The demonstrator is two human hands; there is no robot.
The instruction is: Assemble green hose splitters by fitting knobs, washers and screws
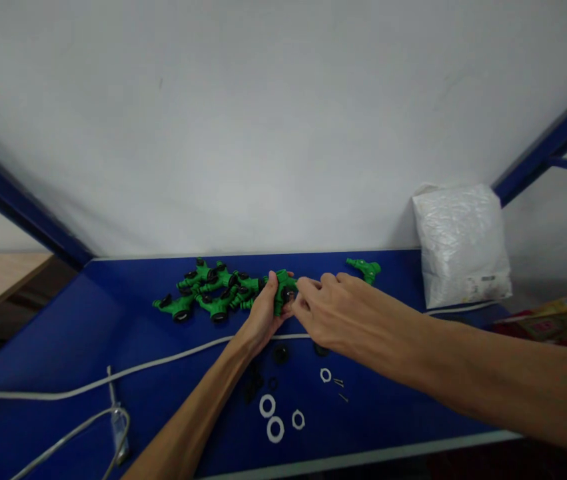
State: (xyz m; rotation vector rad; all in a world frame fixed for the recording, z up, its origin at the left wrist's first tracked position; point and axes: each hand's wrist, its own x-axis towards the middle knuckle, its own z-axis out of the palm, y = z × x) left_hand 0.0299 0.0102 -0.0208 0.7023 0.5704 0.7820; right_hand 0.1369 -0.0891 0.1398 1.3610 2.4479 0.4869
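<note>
your left hand (262,308) grips 1 green valve fitting (283,291); your right hand (336,308) pinches at it. a finished-looking pile (208,292) waits left, white rings (274,429) remain unused.

Two bare forearms, left hand (263,308), right hand (336,310), no sleeves, slender fingers (308,288)

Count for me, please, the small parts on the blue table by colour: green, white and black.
Green fittings: about 7, counting the pile, the single one and the held fitting between the left hand and the right hand; the pile overlaps, so this is approximate.
White rings: 4
Black parts: about 4, hard to tell apart
Total: about 15
</note>
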